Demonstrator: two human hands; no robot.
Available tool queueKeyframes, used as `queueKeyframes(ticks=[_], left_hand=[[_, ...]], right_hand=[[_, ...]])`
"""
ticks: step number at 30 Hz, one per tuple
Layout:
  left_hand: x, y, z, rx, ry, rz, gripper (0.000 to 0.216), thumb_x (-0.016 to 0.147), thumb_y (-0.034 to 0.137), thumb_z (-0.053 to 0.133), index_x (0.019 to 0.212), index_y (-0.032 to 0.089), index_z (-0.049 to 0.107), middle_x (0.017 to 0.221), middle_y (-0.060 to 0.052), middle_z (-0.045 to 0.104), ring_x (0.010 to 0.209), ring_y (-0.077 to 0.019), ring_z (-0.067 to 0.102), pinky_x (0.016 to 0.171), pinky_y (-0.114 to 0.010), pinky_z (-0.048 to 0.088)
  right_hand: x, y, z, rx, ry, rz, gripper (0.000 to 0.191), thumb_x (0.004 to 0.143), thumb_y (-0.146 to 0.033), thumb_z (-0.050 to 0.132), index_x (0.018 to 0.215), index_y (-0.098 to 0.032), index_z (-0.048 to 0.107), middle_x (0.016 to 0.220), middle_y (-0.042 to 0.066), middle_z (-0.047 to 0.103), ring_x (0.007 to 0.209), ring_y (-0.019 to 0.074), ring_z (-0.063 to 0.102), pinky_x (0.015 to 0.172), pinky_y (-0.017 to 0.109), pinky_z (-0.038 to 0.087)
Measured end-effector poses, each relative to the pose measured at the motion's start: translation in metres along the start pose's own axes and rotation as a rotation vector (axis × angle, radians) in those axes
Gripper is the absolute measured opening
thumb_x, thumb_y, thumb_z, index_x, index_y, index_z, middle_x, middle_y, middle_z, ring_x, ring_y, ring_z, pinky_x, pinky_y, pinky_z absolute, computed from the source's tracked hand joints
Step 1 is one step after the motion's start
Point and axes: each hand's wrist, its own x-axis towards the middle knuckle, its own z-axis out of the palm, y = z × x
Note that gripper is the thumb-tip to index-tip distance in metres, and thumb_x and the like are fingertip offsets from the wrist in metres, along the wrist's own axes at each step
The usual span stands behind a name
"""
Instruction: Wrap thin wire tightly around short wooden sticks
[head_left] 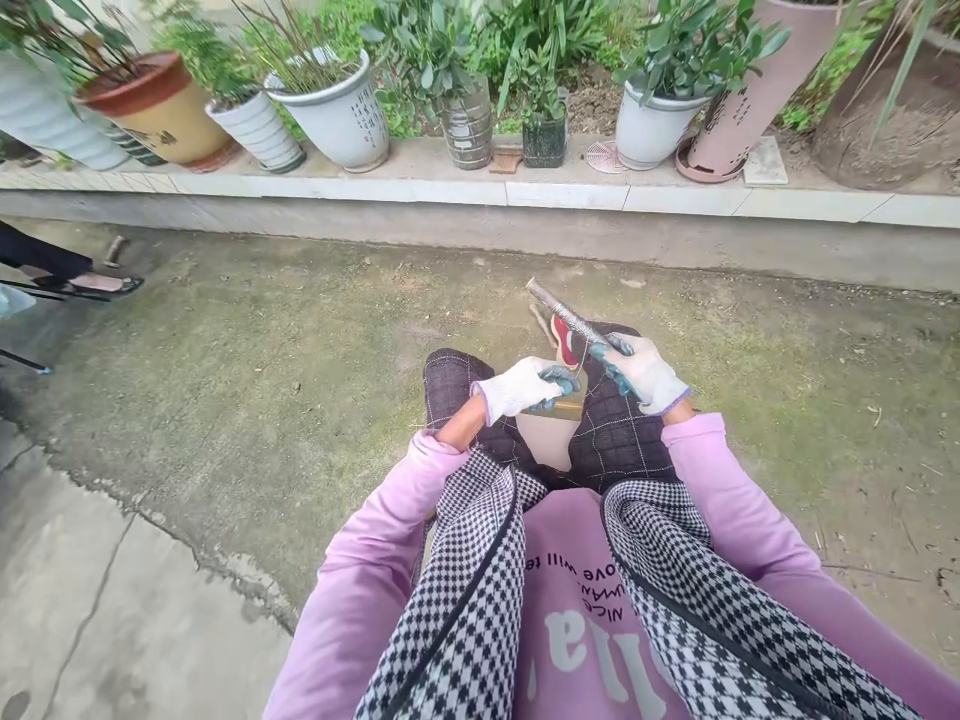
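Note:
I sit with my knees up in dark checked trousers. Both hands wear white gloves with blue-green palms. My right hand (641,370) is closed round a grey metal rod (561,312) that slants up and to the left. My left hand (525,386) is closed in a pinch near the rod's lower end; a thin wire seems to run between the hands, too fine to be sure. A red and white shoe (563,342) shows just beyond my knees.
A low concrete ledge (480,190) runs across the back with several potted plants, such as a white pot (341,115) and a pink pot (750,90). Mossy concrete ground (285,380) lies in front. Another person's foot (97,285) is at the far left.

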Motion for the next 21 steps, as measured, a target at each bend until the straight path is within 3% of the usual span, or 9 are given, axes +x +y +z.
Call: queueKeyframes(ticks=[4,7,11,13,15,17,21], left_hand=[[-0.012,-0.006,-0.006,-0.035,0.132,-0.008,0.024,0.094,0.018,0.066,0.108,0.013,0.085,0.061,0.006,0.059,0.055,-0.0073,0.047,0.054,-0.018,0.038],[-0.011,-0.017,-0.017,-0.043,0.191,0.039,0.019,0.093,0.02,0.068,0.101,0.013,0.083,0.063,0.005,0.06,0.056,-0.0082,0.048,0.056,-0.019,0.039],[-0.007,-0.023,-0.031,0.046,0.173,0.161,0.012,0.084,0.018,0.069,0.09,0.013,0.08,0.076,0.0,0.071,0.069,-0.012,0.061,0.068,-0.023,0.05],[-0.004,-0.022,-0.036,0.133,0.119,0.192,0.017,0.083,0.019,0.068,0.092,0.014,0.081,0.081,0.0,0.073,0.073,-0.0126,0.062,0.071,-0.024,0.05],[0.0,-0.023,-0.039,0.196,0.114,0.144,0.02,0.084,0.023,0.066,0.093,0.014,0.081,0.077,0.002,0.07,0.068,-0.0115,0.057,0.067,-0.023,0.046],[0.008,-0.026,-0.041,0.208,0.135,0.075,0.02,0.086,0.025,0.064,0.091,0.014,0.08,0.07,0.004,0.065,0.063,-0.0107,0.053,0.062,-0.023,0.042],[0.035,-0.037,-0.042,0.151,0.221,0.017,0.011,0.087,0.022,0.066,0.085,0.016,0.075,0.063,0.005,0.06,0.056,-0.0097,0.049,0.056,-0.022,0.038]], right_hand=[[-0.001,-0.013,0.006,0.21,-0.119,0.005,0.056,0.074,-0.074,0.089,0.084,-0.024,0.065,0.06,-0.005,0.052,0.048,0.0113,0.041,0.039,0.026,0.033],[-0.004,-0.022,0.007,0.253,-0.344,-0.045,0.06,0.077,-0.078,0.088,0.085,-0.022,0.068,0.056,-0.004,0.052,0.044,0.0098,0.04,0.037,0.025,0.031],[-0.003,-0.031,-0.002,-0.031,-0.752,-0.038,0.058,0.077,-0.074,0.089,0.087,-0.019,0.074,0.059,-0.004,0.056,0.044,0.0094,0.042,0.04,0.024,0.032],[0.004,-0.032,-0.009,-0.257,-0.869,-0.035,0.056,0.078,-0.073,0.087,0.087,-0.02,0.075,0.062,-0.003,0.058,0.048,0.0105,0.045,0.044,0.025,0.034],[0.018,-0.029,-0.014,-0.503,-0.854,-0.077,0.051,0.085,-0.071,0.081,0.081,-0.021,0.073,0.063,-0.003,0.058,0.054,0.0118,0.048,0.049,0.026,0.035],[0.036,-0.026,-0.015,-0.76,-0.74,-0.132,0.048,0.092,-0.067,0.076,0.078,-0.021,0.073,0.064,0.0,0.062,0.059,0.0141,0.053,0.055,0.028,0.036],[0.074,-0.022,-0.002,-1.06,-0.501,-0.166,0.038,0.102,-0.055,0.072,0.094,-0.02,0.083,0.085,0.011,0.079,0.077,0.0241,0.069,0.065,0.034,0.042]])
